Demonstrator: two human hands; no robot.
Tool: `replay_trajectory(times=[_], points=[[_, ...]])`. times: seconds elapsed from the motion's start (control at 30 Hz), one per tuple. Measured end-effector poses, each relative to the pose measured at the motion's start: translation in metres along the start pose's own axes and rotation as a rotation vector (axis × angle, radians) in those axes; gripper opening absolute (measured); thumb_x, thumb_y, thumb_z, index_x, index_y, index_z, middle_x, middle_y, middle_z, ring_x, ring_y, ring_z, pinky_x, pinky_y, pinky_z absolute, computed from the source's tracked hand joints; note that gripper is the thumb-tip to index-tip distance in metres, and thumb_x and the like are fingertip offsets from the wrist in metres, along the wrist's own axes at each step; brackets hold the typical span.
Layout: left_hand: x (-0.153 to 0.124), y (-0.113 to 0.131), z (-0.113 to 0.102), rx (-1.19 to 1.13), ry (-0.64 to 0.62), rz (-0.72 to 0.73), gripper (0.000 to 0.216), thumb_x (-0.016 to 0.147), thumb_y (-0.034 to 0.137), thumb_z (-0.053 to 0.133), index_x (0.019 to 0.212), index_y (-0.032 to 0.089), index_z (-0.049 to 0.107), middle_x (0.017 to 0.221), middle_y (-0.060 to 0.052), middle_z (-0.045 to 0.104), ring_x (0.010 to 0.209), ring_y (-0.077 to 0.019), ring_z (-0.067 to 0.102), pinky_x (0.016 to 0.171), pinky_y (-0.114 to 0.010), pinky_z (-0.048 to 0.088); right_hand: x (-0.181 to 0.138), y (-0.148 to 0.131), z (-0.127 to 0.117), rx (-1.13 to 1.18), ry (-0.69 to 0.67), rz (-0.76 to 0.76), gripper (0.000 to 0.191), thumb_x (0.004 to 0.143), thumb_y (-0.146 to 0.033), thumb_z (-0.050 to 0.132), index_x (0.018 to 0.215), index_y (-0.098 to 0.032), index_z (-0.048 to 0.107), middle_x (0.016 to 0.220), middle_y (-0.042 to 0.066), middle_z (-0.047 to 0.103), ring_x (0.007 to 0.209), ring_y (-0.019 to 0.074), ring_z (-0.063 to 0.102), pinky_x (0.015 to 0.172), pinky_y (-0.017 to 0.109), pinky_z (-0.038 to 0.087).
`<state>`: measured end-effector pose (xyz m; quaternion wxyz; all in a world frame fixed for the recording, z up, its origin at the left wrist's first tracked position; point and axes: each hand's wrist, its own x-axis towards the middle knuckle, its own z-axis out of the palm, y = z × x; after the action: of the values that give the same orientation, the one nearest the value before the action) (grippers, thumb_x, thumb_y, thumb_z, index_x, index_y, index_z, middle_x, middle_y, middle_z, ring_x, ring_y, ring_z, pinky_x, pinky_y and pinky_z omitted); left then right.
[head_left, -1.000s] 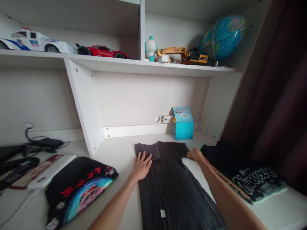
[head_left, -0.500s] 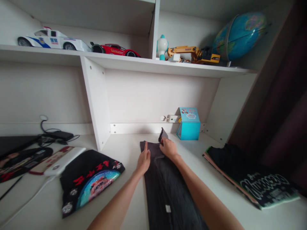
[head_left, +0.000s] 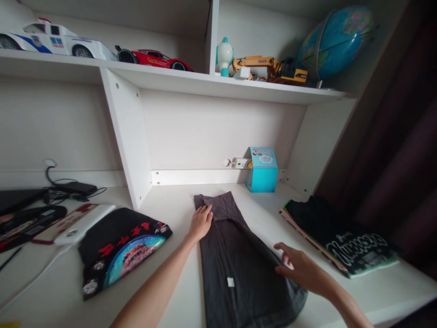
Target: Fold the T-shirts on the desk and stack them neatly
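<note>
A dark grey garment [head_left: 239,259] lies lengthwise on the white desk [head_left: 170,214], folded into a narrow strip, with a small white tag near its middle. My left hand [head_left: 200,222] rests flat and open on its far left corner. Open with its fingers spread, my right hand [head_left: 300,269] hovers at the garment's right edge, nearer to me, and holds nothing.
A folded black shirt with red print [head_left: 119,248] lies at the left, beside a white device [head_left: 73,223] and cables. A stack of folded dark clothes [head_left: 337,239] sits at the right. A teal box [head_left: 262,169] stands at the back. Toy cars, an excavator and a globe [head_left: 332,41] fill the shelf above.
My right hand folded the garment's right sleeve inward across the top, let it go and drew back toward me along the right edge. My left hand stayed pressed on the far left corner.
</note>
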<state>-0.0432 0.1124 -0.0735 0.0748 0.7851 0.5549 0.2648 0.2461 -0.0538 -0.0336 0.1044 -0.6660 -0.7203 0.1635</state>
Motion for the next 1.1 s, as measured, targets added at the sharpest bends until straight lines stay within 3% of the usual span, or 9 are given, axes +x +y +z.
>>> replay_trajectory(times=[0.1, 0.17, 0.27, 0.4, 0.57, 0.73, 0.93, 0.97, 1.1], points=[[0.0, 0.0, 0.0, 0.015, -0.016, -0.01, 0.045, 0.092, 0.03, 0.026, 0.13, 0.015, 0.045, 0.136, -0.008, 0.045, 0.128, -0.0211, 0.035, 0.108, -0.035, 0.025, -0.004, 0.014, -0.001, 0.078, -0.086, -0.015, 0.025, 0.073, -0.039, 0.053, 0.088, -0.02, 0.061, 0.075, 0.002, 0.061, 0.073, 0.0184, 0.057, 0.067, 0.029, 0.042], [-0.001, 0.001, -0.002, 0.024, -0.025, -0.014, 0.045, 0.092, 0.03, 0.025, 0.13, 0.016, 0.046, 0.136, -0.006, 0.045, 0.128, -0.0205, 0.035, 0.107, -0.035, 0.026, -0.003, 0.014, 0.0, 0.136, -0.042, -0.054, 0.018, 0.072, -0.036, 0.054, 0.078, -0.02, 0.061, 0.078, 0.002, 0.061, 0.076, 0.0175, 0.057, 0.068, 0.028, 0.042], [-0.002, 0.002, -0.004, 0.037, -0.034, -0.014, 0.045, 0.092, 0.031, 0.025, 0.13, 0.018, 0.046, 0.136, -0.004, 0.046, 0.128, -0.0191, 0.035, 0.107, -0.033, 0.026, -0.004, 0.008, 0.004, 0.2, 0.06, -0.061, 0.019, 0.073, -0.032, 0.051, 0.087, -0.02, 0.057, 0.082, 0.002, 0.062, 0.074, 0.0156, 0.057, 0.069, 0.027, 0.043], [-0.001, 0.001, -0.004, 0.048, -0.039, -0.018, 0.045, 0.092, 0.031, 0.024, 0.13, 0.019, 0.046, 0.136, -0.003, 0.045, 0.129, -0.0193, 0.034, 0.107, -0.034, 0.026, -0.008, 0.008, 0.009, 0.173, 0.056, -0.019, 0.027, 0.071, -0.023, 0.045, 0.097, -0.021, 0.054, 0.072, 0.0, 0.06, 0.066, 0.0148, 0.056, 0.065, 0.027, 0.042], [0.001, -0.001, -0.002, 0.052, -0.044, -0.021, 0.046, 0.092, 0.031, 0.024, 0.129, 0.018, 0.046, 0.136, -0.003, 0.045, 0.129, -0.019, 0.033, 0.108, -0.034, 0.026, -0.011, 0.012, 0.012, 0.003, 0.083, -0.002, 0.016, 0.068, -0.018, 0.042, 0.078, -0.022, 0.054, 0.069, 0.001, 0.059, 0.067, 0.0172, 0.056, 0.064, 0.029, 0.04], [0.001, -0.001, -0.001, 0.054, -0.039, -0.02, 0.048, 0.092, 0.031, 0.023, 0.129, 0.011, 0.047, 0.136, -0.007, 0.045, 0.129, -0.0192, 0.034, 0.108, -0.032, 0.024, -0.035, -0.027, -0.004, -0.014, 0.243, -0.063, 0.013, 0.077, -0.026, 0.039, 0.077, -0.024, 0.052, 0.076, 0.005, 0.061, 0.067, 0.0189, 0.059, 0.063, 0.03, 0.042], [0.001, -0.001, 0.001, 0.057, -0.037, -0.045, 0.046, 0.091, 0.032, 0.024, 0.128, 0.015, 0.047, 0.137, -0.006, 0.044, 0.129, -0.0179, 0.034, 0.108, -0.033, 0.025, -0.064, -0.078, -0.038, 0.271, -0.304, -0.239, 0.02, 0.076, -0.032, 0.052, 0.092, -0.035, 0.064, 0.082, -0.001, 0.069, 0.073, 0.0179, 0.065, 0.065, 0.025, 0.05], [0.001, -0.001, 0.001, 0.058, -0.036, -0.052, 0.047, 0.091, 0.032, 0.024, 0.128, 0.014, 0.047, 0.137, -0.007, 0.043, 0.129, -0.0181, 0.034, 0.108, -0.033, 0.025, -0.057, -0.078, -0.038, 0.294, -0.269, -0.254, 0.023, 0.081, -0.037, 0.048, 0.097, -0.035, 0.064, 0.089, 0.0, 0.069, 0.08, 0.0179, 0.065, 0.071, 0.025, 0.05], [0.001, -0.003, 0.001, 0.065, -0.038, -0.074, 0.049, 0.091, 0.034, 0.023, 0.127, 0.01, 0.047, 0.138, -0.012, 0.041, 0.129, -0.0196, 0.033, 0.107, -0.033, 0.026, -0.011, -0.068, -0.005, 0.155, 0.153, -0.261, 0.043, 0.089, -0.039, 0.034, 0.125, -0.022, 0.052, 0.127, 0.009, 0.053, 0.119, 0.023, 0.047, 0.101, 0.04, 0.037]])
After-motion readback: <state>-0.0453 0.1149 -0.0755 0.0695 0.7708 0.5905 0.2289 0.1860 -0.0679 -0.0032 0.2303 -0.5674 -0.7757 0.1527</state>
